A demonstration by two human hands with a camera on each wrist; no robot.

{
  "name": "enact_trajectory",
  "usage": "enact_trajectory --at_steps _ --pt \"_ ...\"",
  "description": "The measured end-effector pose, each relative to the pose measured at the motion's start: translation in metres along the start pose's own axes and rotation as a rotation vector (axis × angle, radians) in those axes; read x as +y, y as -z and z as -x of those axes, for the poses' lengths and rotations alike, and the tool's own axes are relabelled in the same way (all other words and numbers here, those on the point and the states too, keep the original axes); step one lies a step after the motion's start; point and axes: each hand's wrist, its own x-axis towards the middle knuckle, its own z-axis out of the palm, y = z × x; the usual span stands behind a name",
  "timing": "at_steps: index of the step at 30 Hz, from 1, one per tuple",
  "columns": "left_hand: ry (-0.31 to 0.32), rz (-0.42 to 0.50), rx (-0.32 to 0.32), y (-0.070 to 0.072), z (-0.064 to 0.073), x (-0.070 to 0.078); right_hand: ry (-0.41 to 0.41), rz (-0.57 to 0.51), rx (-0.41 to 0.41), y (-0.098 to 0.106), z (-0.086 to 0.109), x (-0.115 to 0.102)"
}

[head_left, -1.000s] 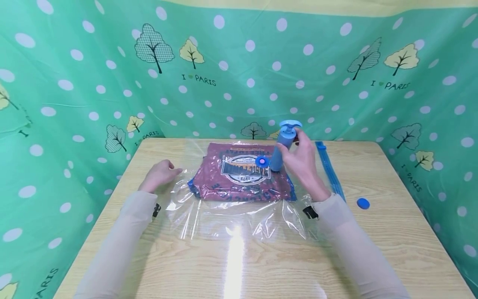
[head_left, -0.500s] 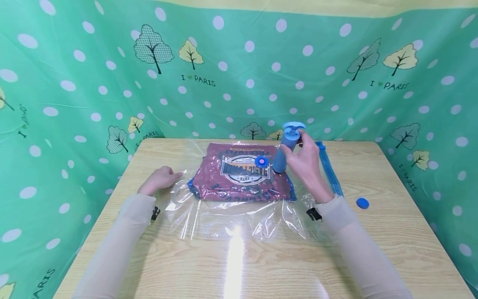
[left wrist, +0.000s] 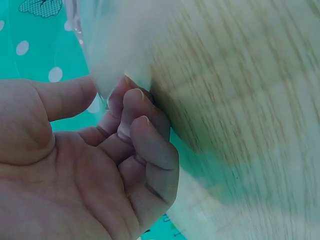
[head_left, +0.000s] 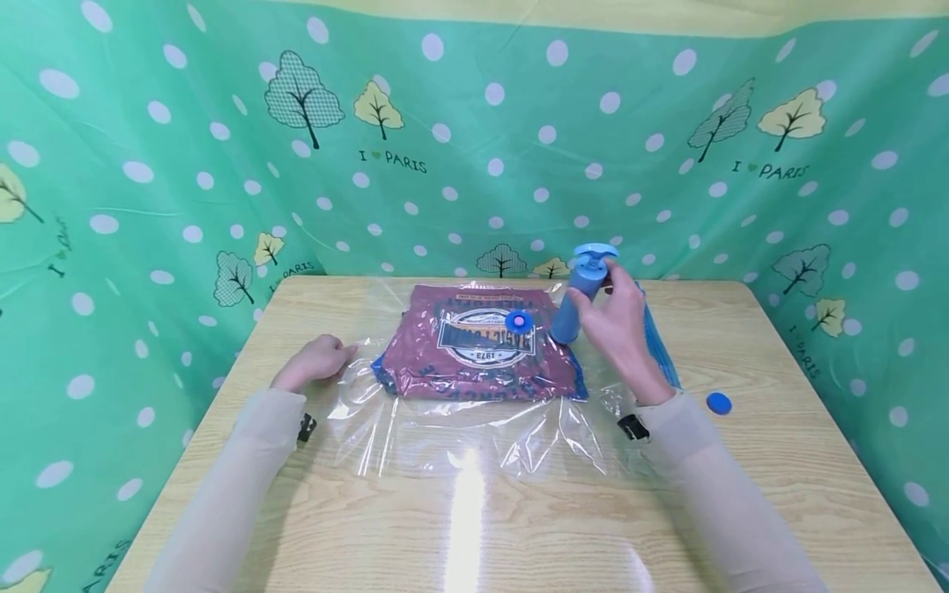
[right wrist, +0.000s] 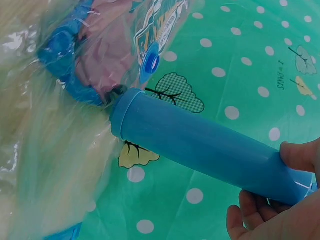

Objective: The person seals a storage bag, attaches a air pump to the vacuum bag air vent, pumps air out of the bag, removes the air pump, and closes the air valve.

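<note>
A clear vacuum storage bag lies on the table with a folded maroon garment with printed lettering inside. A round blue valve sits on its top. My right hand grips a blue hand pump near its light-blue handle, fingers and thumb round the barrel. The pump leans over the right part of the bag, its lower end apart from the valve; in the right wrist view this end faces the bag. My left hand pinches the bag's left edge between thumb and curled fingers, as the left wrist view shows.
A round blue cap lies on the table to the right. The bag's blue zip strip runs along its right side, partly behind my right hand. A green dotted curtain hangs behind and beside the table.
My right hand has moved the pump to the right, farther from the valve. The left hand has shifted slightly left and downward at the bag's edge.
</note>
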Motion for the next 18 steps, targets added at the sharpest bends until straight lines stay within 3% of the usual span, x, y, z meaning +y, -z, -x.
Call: enact_trajectory --at_steps 18 --pt "-0.004 0.097 -0.015 -0.002 0.001 -0.001 0.008 -0.022 0.05 0.02 -0.002 0.019"
